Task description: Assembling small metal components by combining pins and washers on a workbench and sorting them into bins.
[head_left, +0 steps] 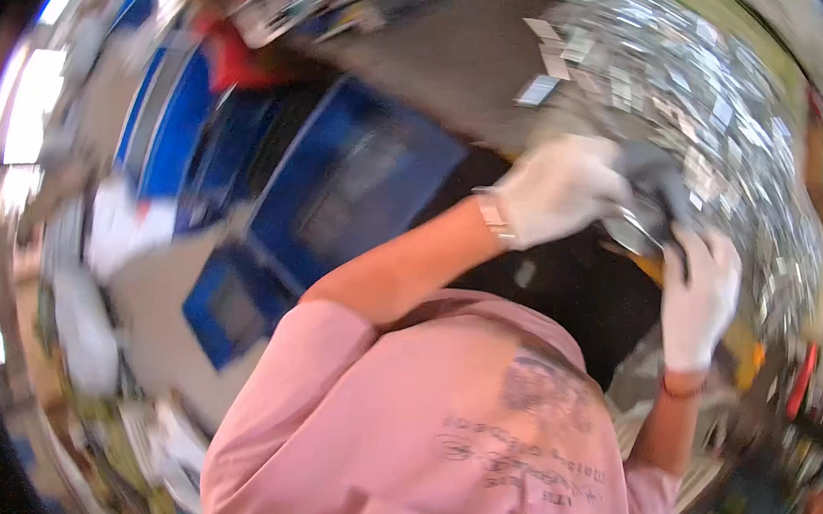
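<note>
My left hand (567, 188), in a white glove, is at the upper middle with its fingers bent closed. It meets a dark grey object (658, 182) whose kind is lost in motion blur. A shiny, thin metal piece (635, 235) shows just below the left fingers, and I cannot tell which hand bears it. To the right, my right hand (700, 295), also white-gloved, closes its thumb and fingers around the lower end of the grey object. Both hands are raised in front of my pink shirt, close together.
Many small silvery flat pieces (627, 80) are spread over a brown work surface (440, 62) beyond my hands. Blue crates (339, 191) stand at my left. A red item (238, 57) lies behind them, and a white bag (127, 230) is farther left.
</note>
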`<action>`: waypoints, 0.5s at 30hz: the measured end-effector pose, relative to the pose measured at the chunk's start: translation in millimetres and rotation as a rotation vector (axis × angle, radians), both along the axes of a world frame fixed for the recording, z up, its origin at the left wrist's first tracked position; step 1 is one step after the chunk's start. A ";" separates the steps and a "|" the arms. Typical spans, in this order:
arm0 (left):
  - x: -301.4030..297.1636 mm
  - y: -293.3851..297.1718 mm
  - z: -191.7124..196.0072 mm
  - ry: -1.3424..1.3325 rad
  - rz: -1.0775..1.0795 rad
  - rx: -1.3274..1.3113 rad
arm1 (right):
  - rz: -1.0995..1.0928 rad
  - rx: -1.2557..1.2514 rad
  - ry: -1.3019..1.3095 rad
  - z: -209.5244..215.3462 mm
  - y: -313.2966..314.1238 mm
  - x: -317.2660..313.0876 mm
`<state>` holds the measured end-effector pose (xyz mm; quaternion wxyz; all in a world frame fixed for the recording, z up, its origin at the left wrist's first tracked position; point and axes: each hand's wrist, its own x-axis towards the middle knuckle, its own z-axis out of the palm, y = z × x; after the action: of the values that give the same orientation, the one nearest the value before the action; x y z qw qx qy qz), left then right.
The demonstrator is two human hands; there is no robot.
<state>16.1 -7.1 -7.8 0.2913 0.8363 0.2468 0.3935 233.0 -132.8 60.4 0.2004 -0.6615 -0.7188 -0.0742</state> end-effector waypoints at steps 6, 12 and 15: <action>5.7 -8.1 -15.1 -0.066 0.052 0.026 | -0.078 -0.353 0.332 -20.2 -19.2 -8.4; 4.1 -21.4 -9.0 -0.105 0.118 0.054 | -0.249 -0.730 0.827 0.9 -20.6 -28.5; 19.9 -37.0 -2.0 -0.198 0.267 -0.009 | -0.259 -0.727 0.973 2.5 -27.7 -29.2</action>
<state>36.0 -44.1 -9.9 0.2632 0.7517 0.3276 0.5082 203.8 -160.6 62.9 0.2563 -0.7274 -0.4383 0.4616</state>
